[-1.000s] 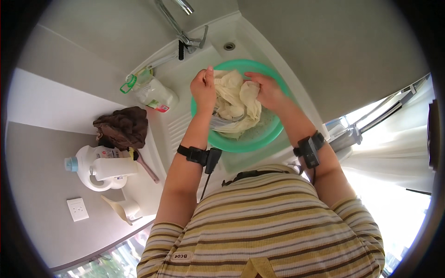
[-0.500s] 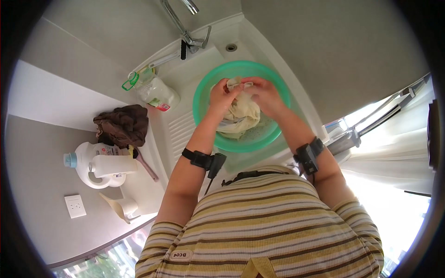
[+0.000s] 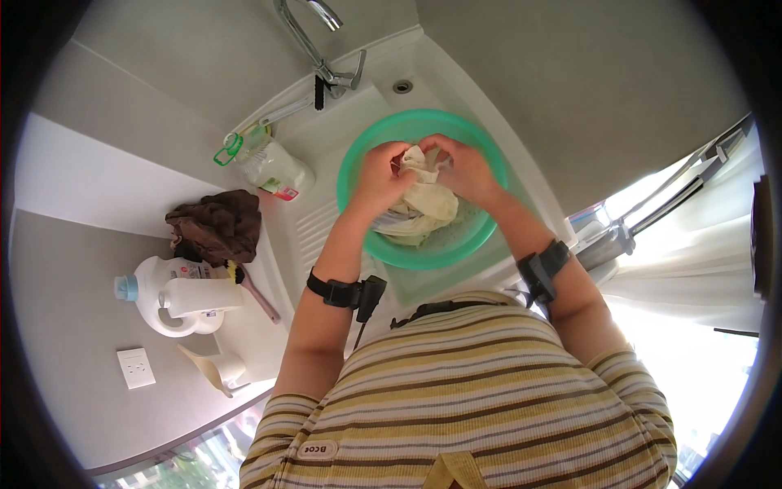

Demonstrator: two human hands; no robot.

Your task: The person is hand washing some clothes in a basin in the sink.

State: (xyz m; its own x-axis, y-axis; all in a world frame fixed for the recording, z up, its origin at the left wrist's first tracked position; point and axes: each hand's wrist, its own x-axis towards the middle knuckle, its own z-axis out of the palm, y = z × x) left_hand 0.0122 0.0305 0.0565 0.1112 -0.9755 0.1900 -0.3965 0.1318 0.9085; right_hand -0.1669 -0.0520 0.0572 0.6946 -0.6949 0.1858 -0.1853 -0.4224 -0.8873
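A wet cream-coloured cloth garment lies bunched in a green plastic basin, with sudsy water showing at its lower right. My left hand grips the upper left of the fabric, its fingers curled round a fold. Opposite it, my right hand pinches the same raised part from the right, thumb and forefinger bent toward the cloth. A gathered tip of fabric stands up between the two hands. Some fingertips are hidden behind the folds.
The basin sits in a white sink with a ribbed washboard slope. Behind it rises a chrome tap. To the left are a clear jug with a green handle, a brown cloth, white detergent bottles, a brush and a scoop.
My hands have drawn slightly apart, the left one moving a little left and down. More of the cloth's gathered tip shows between them.
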